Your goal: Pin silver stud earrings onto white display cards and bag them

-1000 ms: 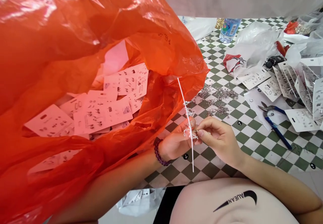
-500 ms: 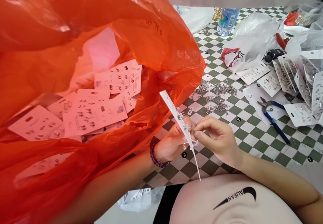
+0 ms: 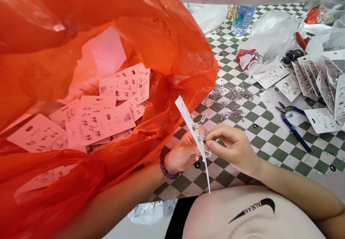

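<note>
A white earring card (image 3: pixel 185 115) is held edge-on above the table, with several silver earrings (image 3: pixel 201 138) standing out from its face. My left hand (image 3: pixel 183 152), a dark beaded bracelet (image 3: pixel 165 167) on its wrist, grips the card from behind, its fingers partly hidden by it. On the other side my right hand (image 3: pixel 234 147) pinches thumb to forefinger close against the card by the earrings. Whatever sits in that pinch is too small to make out. Just beyond the hands lie piles of small silver pieces (image 3: pixel 231 113) on the checkered tabletop (image 3: pixel 250 138).
On the left a large red plastic bag (image 3: pixel 185 52) gapes, full of earring cards (image 3: pixel 99 124). Blue-handled pliers (image 3: pixel 295 127) lie at right, near stacked earring cards (image 3: pixel 325 120). Farther back are a water bottle (image 3: pixel 242 19) and clear plastic bags (image 3: pixel 272 34).
The card's upper end has tipped slightly to the right and its lower end slightly left, so it stands a little steeper. My right hand keeps its pinch at the card.
</note>
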Demonstrator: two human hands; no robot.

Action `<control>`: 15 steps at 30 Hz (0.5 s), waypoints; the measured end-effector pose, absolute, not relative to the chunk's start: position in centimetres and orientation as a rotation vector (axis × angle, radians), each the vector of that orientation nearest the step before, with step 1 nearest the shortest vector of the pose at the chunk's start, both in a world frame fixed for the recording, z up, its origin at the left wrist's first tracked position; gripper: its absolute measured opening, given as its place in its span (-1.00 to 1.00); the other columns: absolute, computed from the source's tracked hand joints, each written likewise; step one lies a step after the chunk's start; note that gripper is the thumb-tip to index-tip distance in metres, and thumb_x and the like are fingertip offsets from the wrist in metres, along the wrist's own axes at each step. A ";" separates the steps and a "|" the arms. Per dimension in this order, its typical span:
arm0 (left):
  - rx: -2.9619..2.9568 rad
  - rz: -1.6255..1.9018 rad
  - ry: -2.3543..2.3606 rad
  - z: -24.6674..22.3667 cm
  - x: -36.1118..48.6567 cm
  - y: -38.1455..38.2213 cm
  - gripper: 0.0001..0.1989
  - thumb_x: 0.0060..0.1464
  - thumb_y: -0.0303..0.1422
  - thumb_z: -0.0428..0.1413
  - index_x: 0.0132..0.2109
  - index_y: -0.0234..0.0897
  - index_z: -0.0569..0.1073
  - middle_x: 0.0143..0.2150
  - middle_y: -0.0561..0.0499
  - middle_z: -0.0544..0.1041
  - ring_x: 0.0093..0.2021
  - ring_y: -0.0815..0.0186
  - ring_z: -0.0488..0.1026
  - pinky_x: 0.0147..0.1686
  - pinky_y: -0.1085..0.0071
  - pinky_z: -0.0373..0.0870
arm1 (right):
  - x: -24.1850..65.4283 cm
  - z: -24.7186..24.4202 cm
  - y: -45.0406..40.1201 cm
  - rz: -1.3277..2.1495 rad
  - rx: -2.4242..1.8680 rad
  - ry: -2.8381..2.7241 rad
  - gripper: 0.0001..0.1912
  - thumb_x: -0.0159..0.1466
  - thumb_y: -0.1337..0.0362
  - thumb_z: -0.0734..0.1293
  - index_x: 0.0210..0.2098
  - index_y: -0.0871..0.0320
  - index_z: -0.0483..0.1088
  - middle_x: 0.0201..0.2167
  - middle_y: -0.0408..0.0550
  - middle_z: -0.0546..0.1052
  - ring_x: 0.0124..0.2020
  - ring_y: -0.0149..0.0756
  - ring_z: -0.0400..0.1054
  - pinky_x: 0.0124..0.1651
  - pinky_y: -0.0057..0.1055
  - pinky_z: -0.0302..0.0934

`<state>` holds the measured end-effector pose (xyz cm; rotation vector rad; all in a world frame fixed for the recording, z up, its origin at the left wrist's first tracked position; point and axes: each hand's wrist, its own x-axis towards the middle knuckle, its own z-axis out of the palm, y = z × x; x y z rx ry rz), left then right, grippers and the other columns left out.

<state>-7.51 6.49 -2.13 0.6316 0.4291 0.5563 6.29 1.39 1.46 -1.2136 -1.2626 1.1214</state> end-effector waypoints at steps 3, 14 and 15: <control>0.664 0.552 0.365 -2.5 -7.7 6.7 -0.64 -0.19 -0.26 0.32 -0.49 -0.30 0.27 -0.64 0.16 0.31 -0.60 0.50 0.22 -0.55 0.57 0.18 | 6.9 1.9 1.5 1.156 -1.179 -1.290 -0.95 0.15 0.38 0.36 -0.42 0.13 0.46 -0.47 -0.15 0.49 -0.44 -0.43 0.36 -0.36 -0.46 0.31; 0.890 0.483 0.384 -1.2 -8.0 7.4 -0.60 -0.36 -0.13 0.38 -0.57 -0.28 0.38 -0.42 0.07 0.31 -0.48 0.44 0.28 -0.47 0.46 0.29 | 8.0 2.3 0.1 1.039 -1.189 -1.493 -0.93 0.19 0.37 0.34 -0.41 0.13 0.47 -0.47 -0.14 0.51 -0.44 -0.42 0.38 -0.34 -0.46 0.32; 0.882 0.483 0.433 -1.3 -8.0 7.3 -0.57 -0.45 -0.11 0.40 -0.60 -0.28 0.36 -0.44 0.08 0.29 -0.48 0.43 0.25 -0.46 0.45 0.27 | 7.9 2.2 0.1 1.023 -1.169 -1.511 -0.93 0.19 0.37 0.34 -0.42 0.13 0.46 -0.48 -0.14 0.51 -0.44 -0.42 0.37 -0.35 -0.46 0.32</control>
